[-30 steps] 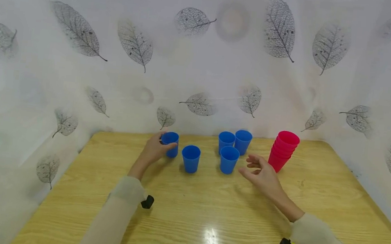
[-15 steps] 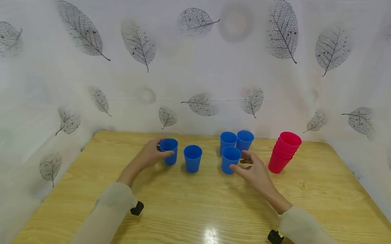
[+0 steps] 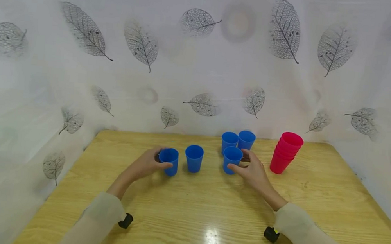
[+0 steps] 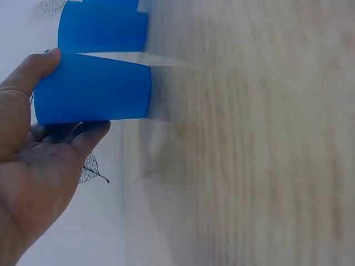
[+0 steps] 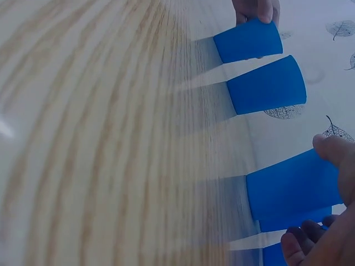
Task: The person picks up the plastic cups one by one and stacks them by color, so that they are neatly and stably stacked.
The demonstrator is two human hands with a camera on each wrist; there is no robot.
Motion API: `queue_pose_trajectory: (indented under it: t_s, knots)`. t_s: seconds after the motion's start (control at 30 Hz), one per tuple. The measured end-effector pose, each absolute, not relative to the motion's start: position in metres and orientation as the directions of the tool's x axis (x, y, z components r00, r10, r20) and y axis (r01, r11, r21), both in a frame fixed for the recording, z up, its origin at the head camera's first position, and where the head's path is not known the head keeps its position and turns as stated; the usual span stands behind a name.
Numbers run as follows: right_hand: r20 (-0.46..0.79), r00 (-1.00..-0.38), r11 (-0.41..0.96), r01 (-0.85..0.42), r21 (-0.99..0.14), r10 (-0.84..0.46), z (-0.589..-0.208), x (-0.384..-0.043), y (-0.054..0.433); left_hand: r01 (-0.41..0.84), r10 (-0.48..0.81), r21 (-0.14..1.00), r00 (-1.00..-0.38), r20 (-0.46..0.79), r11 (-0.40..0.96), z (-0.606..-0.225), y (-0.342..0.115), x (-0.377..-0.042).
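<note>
My left hand (image 3: 144, 165) grips an upright blue cup (image 3: 170, 163) by its upper part, thumb on the near side and fingers behind. In the left wrist view that cup (image 4: 94, 88) stands on or just over the table; I cannot tell which. Close to its right is a second blue cup (image 3: 194, 159), which no hand touches. My right hand (image 3: 255, 175) holds the front blue cup (image 3: 231, 161) of a group of three, its thumb on the near side and its fingers round the right. Behind it two more blue cups, one left (image 3: 229, 139) and one right (image 3: 247, 139), stand close together.
A stack of several nested red cups (image 3: 284, 154) stands right of my right hand. The wooden table (image 3: 186, 219) ends at the back against a pale leaf-patterned sheet (image 3: 164, 79), which also hangs at both sides.
My left hand has drawn its blue cup toward me, beside the second cup. My right hand has moved left from beside the red stack and taken hold of the front blue cup.
</note>
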State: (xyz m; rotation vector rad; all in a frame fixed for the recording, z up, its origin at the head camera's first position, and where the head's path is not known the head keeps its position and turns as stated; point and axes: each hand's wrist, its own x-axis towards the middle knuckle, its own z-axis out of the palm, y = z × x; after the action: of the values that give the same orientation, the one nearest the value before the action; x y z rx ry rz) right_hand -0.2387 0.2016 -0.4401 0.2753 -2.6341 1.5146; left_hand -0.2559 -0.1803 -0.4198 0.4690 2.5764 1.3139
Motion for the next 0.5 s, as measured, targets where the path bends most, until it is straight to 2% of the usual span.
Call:
queue_pose_trajectory:
  t_s: [0.5]
  knots:
    - [0.127, -0.984, 0.516, -0.173, -0.839, -0.123, -0.439, -0.241, 0.199, 0.222, 0.5, 0.856, -0.865, -0.049, 0.467, -0.422, -0.168, -0.209]
